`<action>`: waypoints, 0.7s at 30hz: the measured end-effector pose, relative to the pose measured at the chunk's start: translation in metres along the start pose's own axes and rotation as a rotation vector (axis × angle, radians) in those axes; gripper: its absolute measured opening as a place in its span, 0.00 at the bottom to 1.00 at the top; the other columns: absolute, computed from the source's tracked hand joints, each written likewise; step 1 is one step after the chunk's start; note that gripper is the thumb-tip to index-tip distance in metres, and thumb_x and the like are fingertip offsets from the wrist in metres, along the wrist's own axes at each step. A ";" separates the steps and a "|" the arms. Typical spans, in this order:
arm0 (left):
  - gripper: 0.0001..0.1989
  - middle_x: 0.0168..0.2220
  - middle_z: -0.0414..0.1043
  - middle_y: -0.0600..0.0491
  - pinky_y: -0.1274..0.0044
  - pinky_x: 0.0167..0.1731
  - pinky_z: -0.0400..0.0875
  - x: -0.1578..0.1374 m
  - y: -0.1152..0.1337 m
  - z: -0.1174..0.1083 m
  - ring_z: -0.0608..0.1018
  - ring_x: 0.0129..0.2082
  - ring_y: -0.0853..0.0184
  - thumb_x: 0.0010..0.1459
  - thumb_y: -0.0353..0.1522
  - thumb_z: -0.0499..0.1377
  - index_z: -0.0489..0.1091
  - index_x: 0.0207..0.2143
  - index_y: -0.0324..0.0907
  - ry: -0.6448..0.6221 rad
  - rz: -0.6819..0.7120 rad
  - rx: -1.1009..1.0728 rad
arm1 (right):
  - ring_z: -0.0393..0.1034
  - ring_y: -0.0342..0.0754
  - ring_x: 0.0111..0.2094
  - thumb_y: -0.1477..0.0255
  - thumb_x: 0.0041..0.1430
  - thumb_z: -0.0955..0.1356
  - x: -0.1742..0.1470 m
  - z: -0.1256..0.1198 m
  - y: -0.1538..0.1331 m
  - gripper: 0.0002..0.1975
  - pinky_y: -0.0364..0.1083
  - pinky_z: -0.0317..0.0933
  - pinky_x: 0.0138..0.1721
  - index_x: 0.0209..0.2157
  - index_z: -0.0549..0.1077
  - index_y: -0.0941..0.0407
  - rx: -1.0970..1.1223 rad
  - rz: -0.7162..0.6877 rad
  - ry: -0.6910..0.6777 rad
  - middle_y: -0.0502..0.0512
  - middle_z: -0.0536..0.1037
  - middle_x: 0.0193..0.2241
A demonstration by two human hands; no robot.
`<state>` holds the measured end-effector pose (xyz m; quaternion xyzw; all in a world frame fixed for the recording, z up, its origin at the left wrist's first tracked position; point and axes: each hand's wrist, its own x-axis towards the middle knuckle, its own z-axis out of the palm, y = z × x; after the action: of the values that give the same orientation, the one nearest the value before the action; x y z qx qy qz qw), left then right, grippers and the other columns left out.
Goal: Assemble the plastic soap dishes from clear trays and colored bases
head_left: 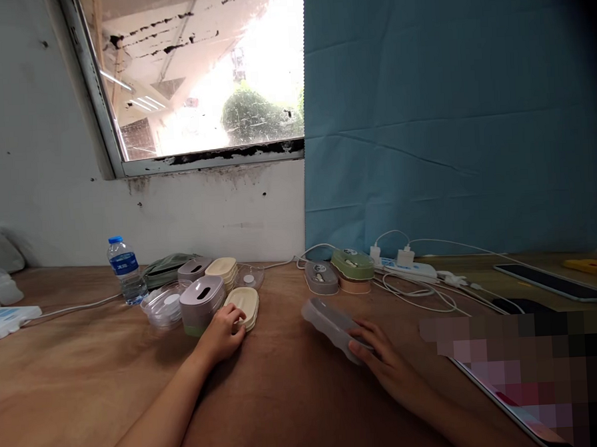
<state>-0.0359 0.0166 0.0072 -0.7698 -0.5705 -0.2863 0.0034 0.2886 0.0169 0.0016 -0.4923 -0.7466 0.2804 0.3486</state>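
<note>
My left hand [229,330] is at the near edge of a stack of cream lids [244,301], its thumb against their front and its curled fingers over the top, pinching the edge. Just left of it are lilac-grey oval boxes [202,300] with a slot on top and a green one beneath. My right hand [378,347] holds a frosted, see-through plastic box [334,323] by its near right end. The box is tilted over the table. Clear plastic lids [162,302] are stacked left of the lilac-grey boxes.
Behind are more cream lids [222,273] and a water bottle [125,269]. Closed lunch boxes, grey [321,279] and green [353,264], stand by a power strip [411,269] with loose cables. A phone [556,282] lies right. Another power strip [11,320] lies far left.
</note>
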 end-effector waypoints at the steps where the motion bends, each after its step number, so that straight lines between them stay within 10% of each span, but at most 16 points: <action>1: 0.08 0.34 0.64 0.50 0.74 0.39 0.63 0.000 0.000 0.000 0.69 0.35 0.65 0.49 0.29 0.51 0.67 0.32 0.41 0.000 -0.002 0.000 | 0.49 0.52 0.55 0.57 0.53 0.57 -0.001 0.000 -0.002 0.19 0.48 0.53 0.52 0.39 0.67 0.54 -0.028 -0.010 -0.024 0.56 0.57 0.50; 10: 0.11 0.35 0.65 0.50 0.72 0.41 0.62 0.000 0.000 0.004 0.68 0.37 0.64 0.49 0.30 0.53 0.68 0.37 0.42 0.034 0.019 0.042 | 0.47 0.52 0.55 0.79 0.37 0.63 -0.012 0.002 -0.013 0.23 0.48 0.50 0.52 0.40 0.64 0.52 -0.228 -0.143 -0.253 0.51 0.43 0.55; 21: 0.13 0.36 0.65 0.49 0.71 0.41 0.60 0.000 0.003 0.007 0.68 0.39 0.61 0.48 0.32 0.55 0.67 0.39 0.43 0.073 -0.012 0.109 | 0.49 0.54 0.54 0.64 0.48 0.65 0.051 0.068 -0.028 0.21 0.48 0.50 0.52 0.45 0.64 0.54 -0.464 -0.234 0.006 0.57 0.49 0.53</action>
<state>-0.0307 0.0179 0.0023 -0.7541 -0.5893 -0.2828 0.0646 0.2054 0.0495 -0.0052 -0.4701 -0.8419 0.0578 0.2585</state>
